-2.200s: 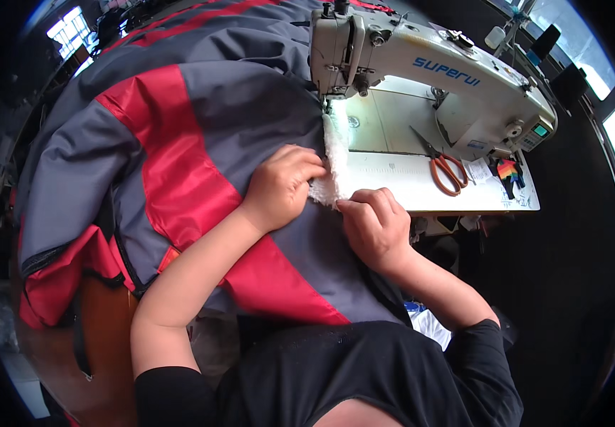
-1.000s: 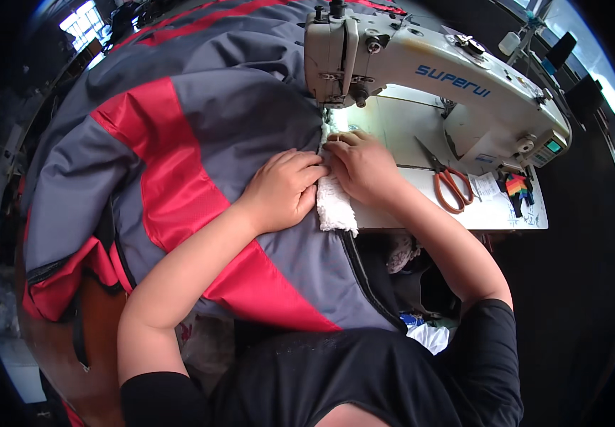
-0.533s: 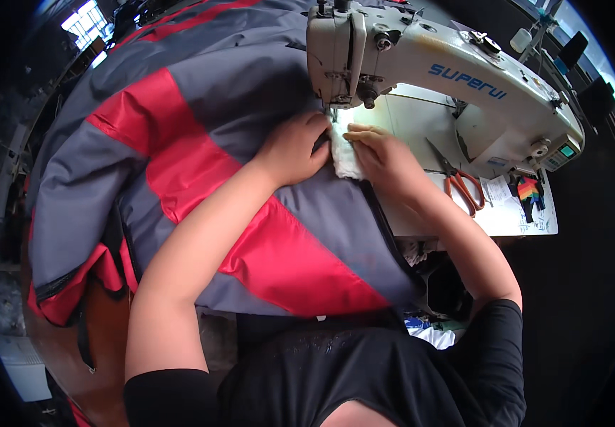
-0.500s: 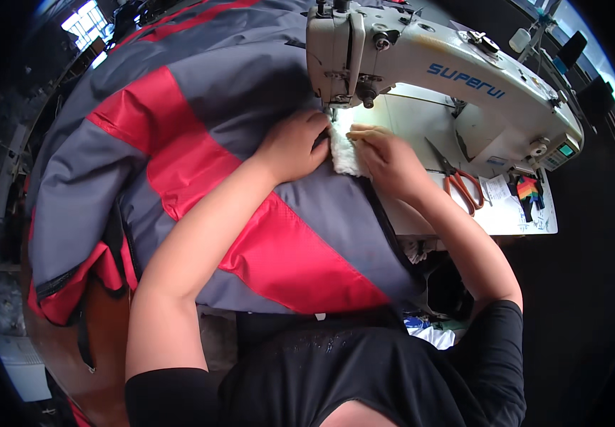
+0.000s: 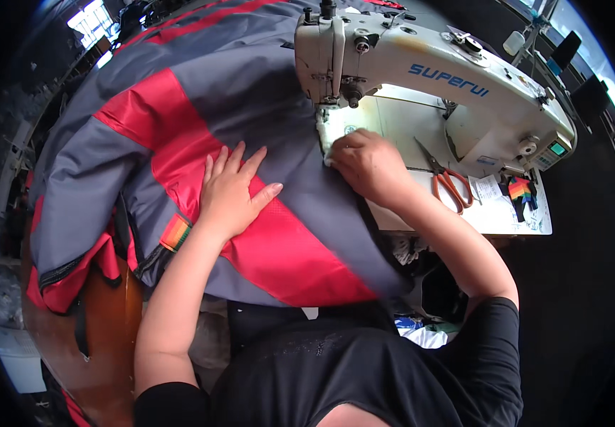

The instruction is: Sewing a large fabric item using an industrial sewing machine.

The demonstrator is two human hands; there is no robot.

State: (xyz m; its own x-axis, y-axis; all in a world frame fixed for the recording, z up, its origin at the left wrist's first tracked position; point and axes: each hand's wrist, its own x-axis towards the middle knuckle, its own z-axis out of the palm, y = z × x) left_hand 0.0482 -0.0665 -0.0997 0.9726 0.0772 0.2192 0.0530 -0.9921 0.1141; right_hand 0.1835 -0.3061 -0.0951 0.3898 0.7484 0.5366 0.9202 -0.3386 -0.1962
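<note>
A large padded grey fabric piece point(image 5: 207, 85) with wide red stripes lies spread across the table and under the head of a white sewing machine point(image 5: 386, 57). My left hand point(image 5: 232, 192) rests flat on a red stripe, its fingers spread. By the needle area, a fluffy white strip point(image 5: 324, 132) lies along the fabric's right edge. My right hand point(image 5: 368, 165) is closed on the near end of that strip with the fingertips together. The exact spot under the presser foot is too small to make out.
Scissors with orange handles point(image 5: 451, 183) lie on the white machine bed, right of my right hand. Beside them are a paper slip point(image 5: 484, 188) and a rainbow-striped piece point(image 5: 519, 191). A rainbow tab point(image 5: 175, 232) shows by my left forearm. A brown tabletop point(image 5: 111, 320) is at the lower left.
My left hand has left the needle area and moved left and nearer, opening flat on the red stripe. My right hand has closed on the white strip's near end. The rainbow tab has come into view.
</note>
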